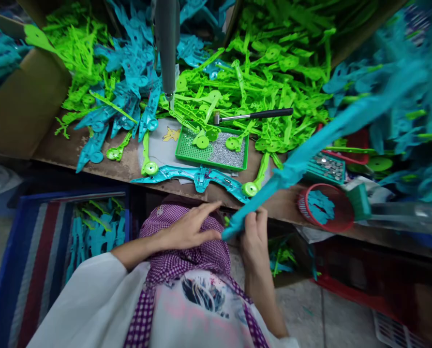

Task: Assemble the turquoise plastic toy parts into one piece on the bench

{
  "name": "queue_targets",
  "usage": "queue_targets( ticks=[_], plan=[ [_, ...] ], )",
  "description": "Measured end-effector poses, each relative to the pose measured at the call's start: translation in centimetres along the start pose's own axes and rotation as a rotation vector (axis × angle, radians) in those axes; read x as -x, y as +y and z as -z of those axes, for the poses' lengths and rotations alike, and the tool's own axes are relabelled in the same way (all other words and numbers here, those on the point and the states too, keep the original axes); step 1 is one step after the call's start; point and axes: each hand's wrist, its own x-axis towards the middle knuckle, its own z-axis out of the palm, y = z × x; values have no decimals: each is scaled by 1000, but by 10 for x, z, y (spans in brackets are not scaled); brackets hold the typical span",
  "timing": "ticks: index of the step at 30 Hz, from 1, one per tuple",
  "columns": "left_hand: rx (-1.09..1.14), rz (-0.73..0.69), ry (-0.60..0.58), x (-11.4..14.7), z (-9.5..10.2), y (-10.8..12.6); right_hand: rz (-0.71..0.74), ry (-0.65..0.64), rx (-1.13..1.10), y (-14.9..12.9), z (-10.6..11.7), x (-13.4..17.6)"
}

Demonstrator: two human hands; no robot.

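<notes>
One long blue part (319, 144): runs diagonally from just below the centre of the frame to the upper right; blurred along its length.
Right hand (254, 232): fingers curled narrow around the lower end of the long blue part, right of centre in the lower half of the frame.
Left hand (196, 226): fingers extended, thumb apart, left of centre in the lower half; thumb tip at the lower tip of the long blue part, contact cannot be determined.
Curved blue piece (201, 179): flat on the tabletop (65, 150), middle of the frame, with one green arm at each end.
Green tray (192, 151): behind the curved blue piece; small silver pieces on its right side, green parts over its rear edge.
Hammer (254, 116): lies behind the tray, black handle to the right.
Screwdriver (167, 53): tip down, upper middle of the frame.
Green pile (277, 82): upper right of centre.
Red basket (342, 215): right side of the frame; contains flat blue pieces.
</notes>
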Motion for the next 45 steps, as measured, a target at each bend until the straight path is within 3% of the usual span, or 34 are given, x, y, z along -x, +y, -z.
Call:
queue_targets(
  ticks=[1, 3, 6, 8, 11, 13, 16, 19, 21, 23, 26, 28, 32, 36, 45],
  plan=[
    [40, 0, 8, 4, -2, 3, -30, 145, -64, -7, -15, -8],
    [85, 53, 134, 3, -7, 4, -56, 283, -190, -23, -43, -24],
    [131, 186, 431, -8, -6, -3, 12, 297, -286, -43, -70, -43],
    [143, 221, 567, -14, 8, -8, 79, 231, -279, -49, -71, -46],
    [134, 247, 622, -17, 47, -15, 146, 128, -160, -46, -47, -39],
    [118, 301, 575, -17, 81, -23, 173, 307, -9, -39, -19, -34],
    [144, 382, 448, -19, 128, -39, 246, 755, 262, -32, 29, -40],
    [169, 434, 360, -24, 163, -51, 314, 892, 488, -30, 70, -59],
    [163, 480, 294, -30, 177, -55, 314, 849, 563, -29, 87, -71],
    [158, 519, 221, -35, 186, -57, 247, 687, 522, -26, 94, -77],
    [161, 550, 157, -45, 191, -63, 103, 392, 397, -18, 91, -80],
    [152, 570, 106, -51, 193, -68, 62, 295, 346, -11, 87, -80],
    [153, 591, 25, -49, 195, -72, -17, 201, 239, 2, 85, -83],
    [137, 539, 56, -34, 194, -74, -99, 148, 236, 11, 88, -91],
    [120, 620, 135, -12, 188, -83, -101, 64, 275, 8, 72, -98]
  ],
)
